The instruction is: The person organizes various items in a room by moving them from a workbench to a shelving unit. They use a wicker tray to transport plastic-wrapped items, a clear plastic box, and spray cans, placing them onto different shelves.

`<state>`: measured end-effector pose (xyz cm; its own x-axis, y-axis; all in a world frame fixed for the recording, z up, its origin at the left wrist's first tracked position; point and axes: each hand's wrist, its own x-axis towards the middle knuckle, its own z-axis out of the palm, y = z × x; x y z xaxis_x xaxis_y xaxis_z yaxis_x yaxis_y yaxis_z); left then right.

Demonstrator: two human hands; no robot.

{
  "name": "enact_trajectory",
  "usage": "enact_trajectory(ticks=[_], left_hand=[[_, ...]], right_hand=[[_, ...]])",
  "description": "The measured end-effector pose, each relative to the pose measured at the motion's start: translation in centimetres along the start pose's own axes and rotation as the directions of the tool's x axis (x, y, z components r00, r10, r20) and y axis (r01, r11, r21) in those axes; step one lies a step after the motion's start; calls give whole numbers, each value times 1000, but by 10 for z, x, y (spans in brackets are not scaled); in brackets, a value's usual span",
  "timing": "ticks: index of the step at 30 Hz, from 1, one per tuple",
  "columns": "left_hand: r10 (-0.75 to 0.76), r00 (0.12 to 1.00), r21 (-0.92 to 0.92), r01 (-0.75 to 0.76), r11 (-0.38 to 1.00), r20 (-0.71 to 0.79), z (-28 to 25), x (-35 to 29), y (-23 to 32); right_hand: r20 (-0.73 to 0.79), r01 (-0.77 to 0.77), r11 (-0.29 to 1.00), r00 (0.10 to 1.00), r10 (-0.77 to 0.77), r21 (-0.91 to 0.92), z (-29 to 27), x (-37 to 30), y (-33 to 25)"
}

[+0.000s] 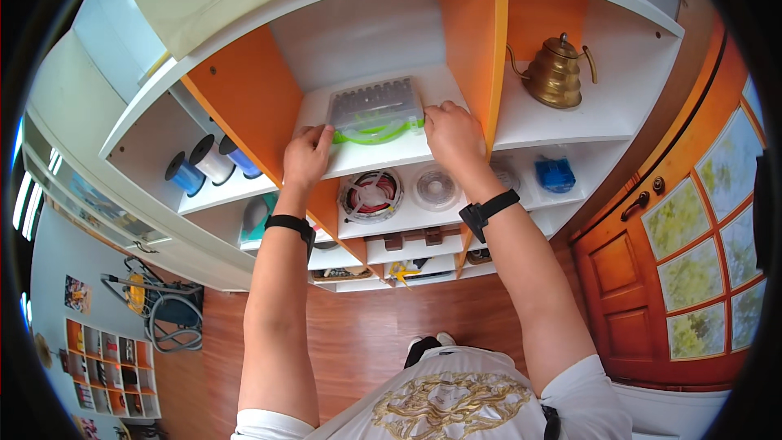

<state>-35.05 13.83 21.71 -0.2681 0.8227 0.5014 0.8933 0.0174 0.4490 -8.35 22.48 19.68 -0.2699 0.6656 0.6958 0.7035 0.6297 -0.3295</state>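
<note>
Apparently at the positioning step: rests a half-curled left hand (307,156) against the left edge of a clear-lidded, green-trimmed case (375,106) lying on the white shelf (387,160); bends right hand (455,135) inward, touching its right edge; cannot tell whether gripping. Probably calls next for even two-sided control.

Gold kettle (558,75) stood at right, three spools (213,162) lined up left, and a vacuum cleaner (173,310) farther left!
</note>
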Motion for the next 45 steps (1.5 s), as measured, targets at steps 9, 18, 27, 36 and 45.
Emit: enact_trajectory(ticks=[9,18,27,36,45], left_hand=[[-20,998,-171,29,985,54,-3,1,-14],[-17,997,-161,30,987,80,-5,0,-14],[19,998,-138,-10,990,60,-4,-1,-14],[-37,996,-137,48,989,81,-4,1,-13],[-35,996,-138,46,989,79,-3,2,-15]], right_hand=[[11,-28,999,1000,28,15,-2,1,-1],[140,-70,996,988,63,47,-16,1,-10],[129,-56,998,990,51,39,-11,0,-6],[123,-58,998,991,56,15,-7,0,-5],[106,-53,998,993,50,24,-6,0,-5]])
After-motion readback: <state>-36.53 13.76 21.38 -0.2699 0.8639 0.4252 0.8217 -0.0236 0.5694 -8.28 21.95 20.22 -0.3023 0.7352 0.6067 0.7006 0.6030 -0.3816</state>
